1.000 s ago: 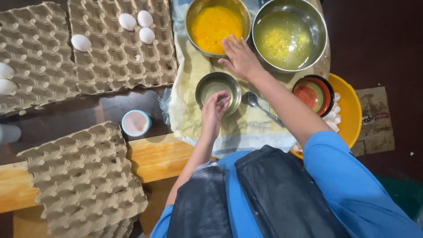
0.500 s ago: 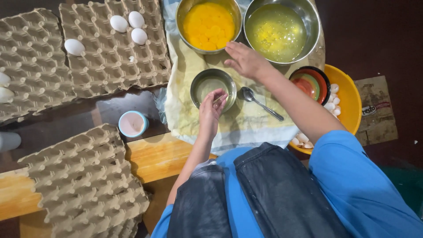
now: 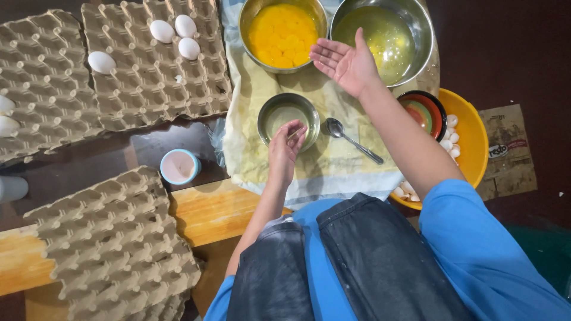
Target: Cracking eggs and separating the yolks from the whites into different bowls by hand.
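**Hands over the egg bowls**

The right hand (image 3: 348, 62) is spread wide, palm up and fingers apart, holding nothing; it hovers between the steel bowl of yolks (image 3: 283, 32) and the steel bowl of egg whites (image 3: 383, 35), both at the far edge of the table. The left hand (image 3: 286, 145) is closed loosely, fingertips pinched together over the rim of the small steel bowl (image 3: 288, 117); what it pinches looks like a bit of eggshell, but it is too small to tell for sure. That small bowl holds a little clear liquid and sits on a pale yellow cloth (image 3: 333, 160) in the middle of the table, just nearer than the two large bowls.

A metal spoon (image 3: 351, 138) lies on the cloth just right of the small bowl, handle pointing to the near right. Beside it, at the right edge, a small multicoloured bowl (image 3: 423, 113) rests inside an orange bowl (image 3: 470, 142) that holds broken eggshells (image 3: 449, 134).

A flat brown paper package (image 3: 508, 151) with a red-and-white label lies under the orange bowl toward the right edge.

On the left half, grey cardboard egg trays (image 3: 119, 77) cover the far left corner; four white eggs (image 3: 175, 32) sit in them, and more eggs show at the left edge. Another stack of empty trays (image 3: 110, 244) fills the near left corner. A small pale blue cup (image 3: 179, 166) stands between the stacks.
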